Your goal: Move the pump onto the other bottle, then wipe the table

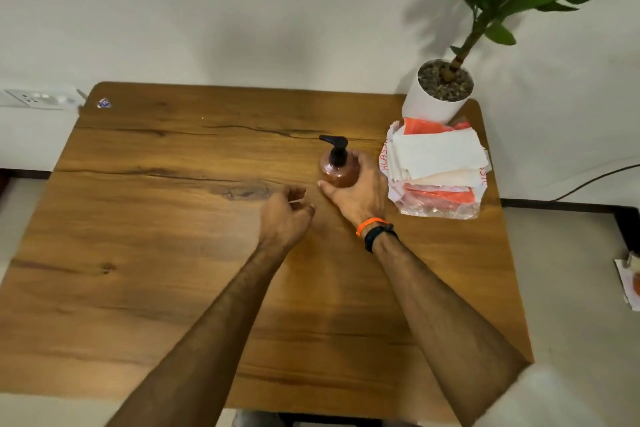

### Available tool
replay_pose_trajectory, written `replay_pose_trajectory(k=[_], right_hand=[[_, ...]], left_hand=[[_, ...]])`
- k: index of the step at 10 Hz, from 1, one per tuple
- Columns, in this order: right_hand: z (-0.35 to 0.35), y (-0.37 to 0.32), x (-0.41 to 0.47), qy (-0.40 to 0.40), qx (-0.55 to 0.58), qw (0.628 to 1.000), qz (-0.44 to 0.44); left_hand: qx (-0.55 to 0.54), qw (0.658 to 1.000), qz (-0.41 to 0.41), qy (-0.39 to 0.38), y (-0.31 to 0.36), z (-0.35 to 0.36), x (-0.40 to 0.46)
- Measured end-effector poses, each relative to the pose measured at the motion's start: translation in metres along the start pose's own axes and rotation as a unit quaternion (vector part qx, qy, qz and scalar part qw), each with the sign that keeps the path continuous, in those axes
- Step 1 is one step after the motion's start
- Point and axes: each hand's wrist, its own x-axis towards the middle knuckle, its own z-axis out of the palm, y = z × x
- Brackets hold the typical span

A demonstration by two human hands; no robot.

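Observation:
A brown bottle point(338, 173) with a black pump point(335, 146) on top stands upright on the wooden table point(173, 253), right of centre. My right hand point(360, 191) wraps around its right side and base, thumb in front. My left hand point(285, 215) hovers just left of the bottle, fingers loosely curled and apart, holding nothing. Only this one bottle is in view. A stack of white tissues point(438, 156) lies in an orange-and-clear packet just right of the bottle.
A white pot point(434, 97) with a green plant stands at the table's back right corner, behind the tissue packet. A wall socket point(41, 99) sits at the left. A small sticker point(104, 103) marks the back left corner. More paper point(628, 282) lies off the table's right.

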Motion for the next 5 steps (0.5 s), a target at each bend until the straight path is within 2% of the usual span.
replay_pose_trajectory(k=[3, 5], right_hand=[[0.021, -0.016, 0.028, -0.008, -0.003, 1.0, 0.002], [-0.001, -0.016, 0.029, -0.081, -0.04, 0.996, 0.003]], left_hand=[[0.006, 1.0, -0.006, 0.011, -0.001, -0.017, 0.032], [0.002, 1.0, -0.005, 0.011, 0.019, -0.02, 0.024]])
